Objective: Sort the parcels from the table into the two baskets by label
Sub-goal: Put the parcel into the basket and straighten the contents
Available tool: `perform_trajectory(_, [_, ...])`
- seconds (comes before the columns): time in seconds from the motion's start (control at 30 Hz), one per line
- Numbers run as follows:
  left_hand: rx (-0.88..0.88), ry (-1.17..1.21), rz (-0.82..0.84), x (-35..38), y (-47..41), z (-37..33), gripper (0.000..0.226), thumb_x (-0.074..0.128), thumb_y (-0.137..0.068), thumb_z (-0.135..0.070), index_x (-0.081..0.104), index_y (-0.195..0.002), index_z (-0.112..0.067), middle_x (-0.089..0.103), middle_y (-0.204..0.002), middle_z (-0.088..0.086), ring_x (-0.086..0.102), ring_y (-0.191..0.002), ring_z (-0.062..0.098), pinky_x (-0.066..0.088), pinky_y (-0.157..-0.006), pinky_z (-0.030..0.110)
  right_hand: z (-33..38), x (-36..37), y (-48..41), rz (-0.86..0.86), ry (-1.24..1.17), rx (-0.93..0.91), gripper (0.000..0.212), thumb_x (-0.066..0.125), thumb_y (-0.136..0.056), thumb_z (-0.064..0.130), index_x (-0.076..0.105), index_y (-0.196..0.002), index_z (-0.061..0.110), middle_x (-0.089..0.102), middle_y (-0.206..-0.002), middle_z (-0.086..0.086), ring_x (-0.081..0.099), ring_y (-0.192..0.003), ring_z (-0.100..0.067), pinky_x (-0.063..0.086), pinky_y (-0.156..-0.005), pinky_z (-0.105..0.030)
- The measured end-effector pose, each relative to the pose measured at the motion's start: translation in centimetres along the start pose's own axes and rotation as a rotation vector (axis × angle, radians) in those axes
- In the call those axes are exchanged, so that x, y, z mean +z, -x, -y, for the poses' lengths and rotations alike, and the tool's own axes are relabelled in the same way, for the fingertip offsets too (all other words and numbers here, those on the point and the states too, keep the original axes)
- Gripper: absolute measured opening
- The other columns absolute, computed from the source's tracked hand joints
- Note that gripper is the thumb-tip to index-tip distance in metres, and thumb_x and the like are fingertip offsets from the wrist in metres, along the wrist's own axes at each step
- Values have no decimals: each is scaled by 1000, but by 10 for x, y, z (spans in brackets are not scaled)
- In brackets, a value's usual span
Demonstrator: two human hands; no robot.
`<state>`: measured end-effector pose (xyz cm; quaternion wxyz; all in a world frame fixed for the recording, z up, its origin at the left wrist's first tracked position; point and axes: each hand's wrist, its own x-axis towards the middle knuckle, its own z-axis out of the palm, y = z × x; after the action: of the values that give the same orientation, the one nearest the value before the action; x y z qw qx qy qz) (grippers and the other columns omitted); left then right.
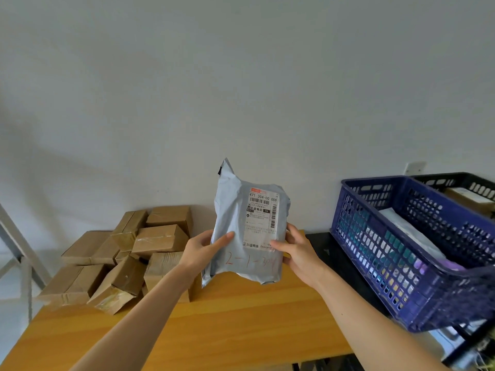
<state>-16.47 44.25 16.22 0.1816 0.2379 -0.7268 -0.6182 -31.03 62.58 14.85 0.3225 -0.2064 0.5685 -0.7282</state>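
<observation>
Holding a grey poly mailer (232, 210) upright above the table, the person has its printed shipping label (262, 210) turned toward the camera, which reads as checking the label before choosing a basket. The left hand (205, 249) grips the mailer's left edge, thumb across the front and fingers behind. The right hand (298, 250) grips the right edge the same way, its thumb lying on the lower part of the label. Red handwritten figures (251, 261) run across the bag just below the label, between the two thumbs. A grip low on both sides keeps the soft bag flat and leaves the upper label uncovered.

The unsorted cardboard boxes (150, 236) lie heaped at the far left of the wooden table (227, 330), taped and tumbled at odd angles, probably the pile being worked through. The blue basket (375, 180) sits to the right, tilted toward the person, and already holds a pale mailer and something purple. Behind it, further right, the black basket (452, 176) holds what looks like a brown box. Both baskets are within the right arm's reach.

The tabletop is smooth yellow-brown wood, and its near part is taken up only by the forearms. The baskets rest on a dark stand (329, 253) just beside the table's right edge. A plain white wall (241, 89) fills the background, with a wall socket (415, 167) above the baskets and a pale metal frame (16, 236) at the far left.
</observation>
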Motion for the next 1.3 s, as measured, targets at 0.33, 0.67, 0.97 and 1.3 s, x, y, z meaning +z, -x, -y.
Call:
perform_trajectory(0.33, [4, -44, 120, 47, 7, -1, 49, 71, -71, -56, 69, -104, -20, 73, -97, -3, 69, -91, 17, 57, -80, 32, 2, -38, 54, -163, 19, -5, 54, 66, -83, -5, 56, -125, 28, 70, -115, 3, 66, -107, -15, 54, -85, -34])
perform_trajectory(0.67, [-19, -47, 275, 158, 43, -22, 45, 69, -71, -56, 68, -100, -21, 73, -93, -2, 69, -89, 21, 57, -73, 33, 20, -129, 140, -316, 65, -36, 47, 69, -85, 4, 57, -122, 32, 67, -122, 4, 63, -113, -15, 51, -97, -41])
perform_trajectory(0.97, [-46, -11, 291, 286, 100, -32, 73, 73, -56, -68, 64, -111, -21, 72, -104, 0, 68, -96, 24, 55, -90, 46, 45, -241, 231, -365, 127, -29, 39, 68, -88, 10, 57, -119, 31, 67, -120, 6, 62, -112, -15, 49, -100, -44])
perform_trajectory(1.3, [-76, 80, 253, 410, 156, -45, 48, 74, -74, -51, 63, -110, -22, 71, -104, -1, 68, -95, 18, 54, -76, 31, 71, -341, 298, -404, 146, -53, 31, 63, -92, 9, 60, -111, 34, 68, -116, 8, 64, -108, -14, 52, -93, -36])
